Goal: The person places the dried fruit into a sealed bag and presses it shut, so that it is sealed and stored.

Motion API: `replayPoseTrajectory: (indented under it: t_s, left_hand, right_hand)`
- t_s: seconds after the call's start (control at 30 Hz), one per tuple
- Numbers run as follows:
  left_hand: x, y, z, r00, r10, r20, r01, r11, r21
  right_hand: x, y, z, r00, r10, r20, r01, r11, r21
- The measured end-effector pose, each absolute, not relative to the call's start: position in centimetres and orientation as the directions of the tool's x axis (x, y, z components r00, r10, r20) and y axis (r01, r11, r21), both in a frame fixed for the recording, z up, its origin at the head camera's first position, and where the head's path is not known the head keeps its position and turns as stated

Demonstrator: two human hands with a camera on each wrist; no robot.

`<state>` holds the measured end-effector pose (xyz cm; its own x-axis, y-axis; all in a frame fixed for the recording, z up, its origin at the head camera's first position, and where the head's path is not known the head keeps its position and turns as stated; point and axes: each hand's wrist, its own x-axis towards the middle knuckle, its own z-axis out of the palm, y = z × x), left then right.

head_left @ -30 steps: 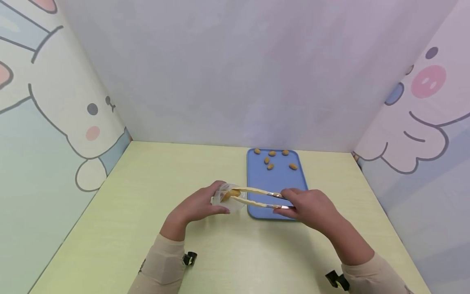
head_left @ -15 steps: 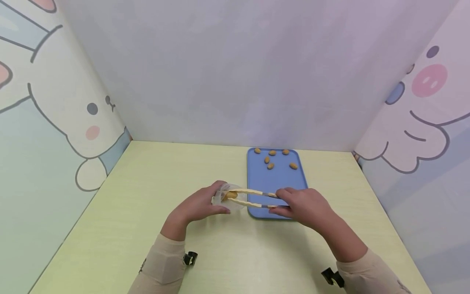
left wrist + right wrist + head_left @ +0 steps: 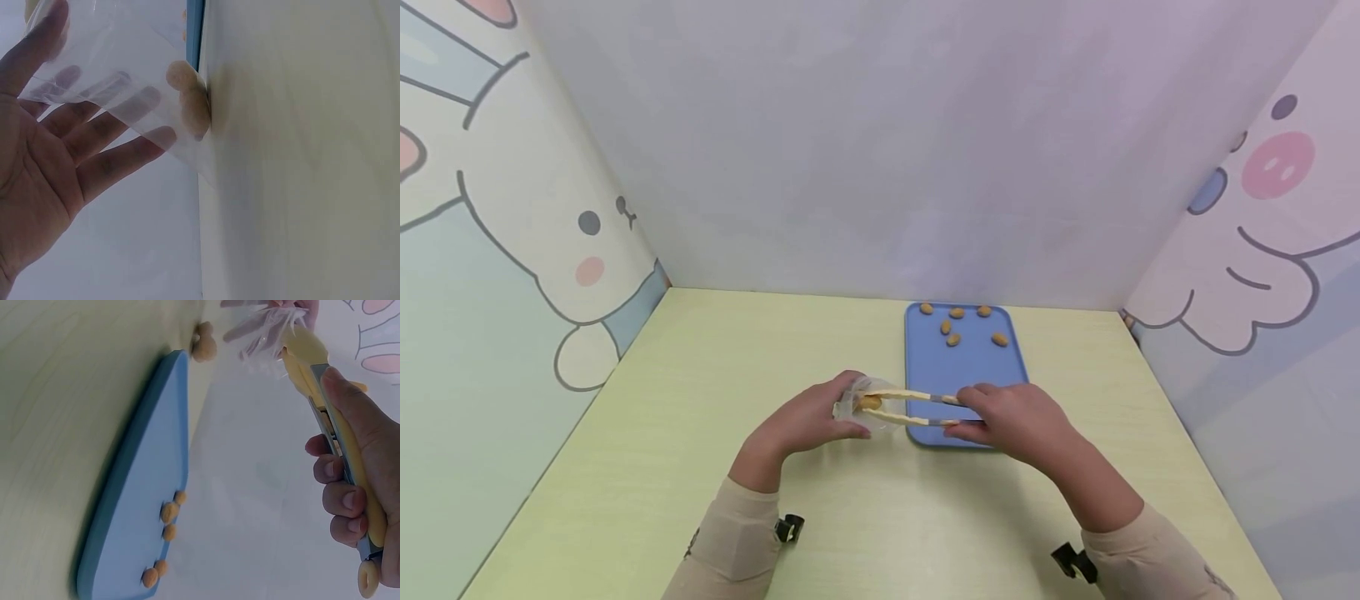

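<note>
My left hand (image 3: 811, 417) holds a clear plastic bag (image 3: 119, 37) by its mouth, fingers spread along the film. At the bottom of the bag, small golden-brown oval pieces (image 3: 195, 112) lie close to the table. My right hand (image 3: 1018, 421) grips a pair of tongs (image 3: 898, 394) with pale yellow heads and metal arms. The tong heads (image 3: 306, 350) reach into the bag's mouth. Between their tips in the head view shows a brown oval piece (image 3: 870, 402); I cannot tell whether they pinch it.
A blue tray (image 3: 925, 367) stands right of centre by the back wall, partly under the tongs and right hand. Several brown oval pieces (image 3: 957, 313) lie toward its far end. The pale yellow table (image 3: 760, 333) meets printed walls on both sides.
My right hand has shifted slightly left, carrying the tong tips deeper into the bag. The brown piece at the tips has moved left with them. My left hand stays nearly still.
</note>
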<state>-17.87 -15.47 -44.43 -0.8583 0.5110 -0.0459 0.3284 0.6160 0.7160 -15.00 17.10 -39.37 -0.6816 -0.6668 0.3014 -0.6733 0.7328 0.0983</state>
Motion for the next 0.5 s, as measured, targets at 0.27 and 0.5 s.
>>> replayPoseTrajectory:
  t_s: [0.27, 0.5]
  left_hand:
    - [-17.81, -15.40, -44.31, -0.856, 0.515, -0.047, 0.328, 0.610, 0.721]
    - [-17.92, -15.36, -44.47, -0.855, 0.517, -0.046, 0.324, 0.602, 0.730]
  right_hand:
    - [-14.98, 16.91, -39.09, -0.703, -0.668, 0.243, -0.664, 0.739, 0.112]
    - [-15.06, 17.22, -39.23, -0.682, -0.679, 0.272, -0.675, 0.727, 0.122]
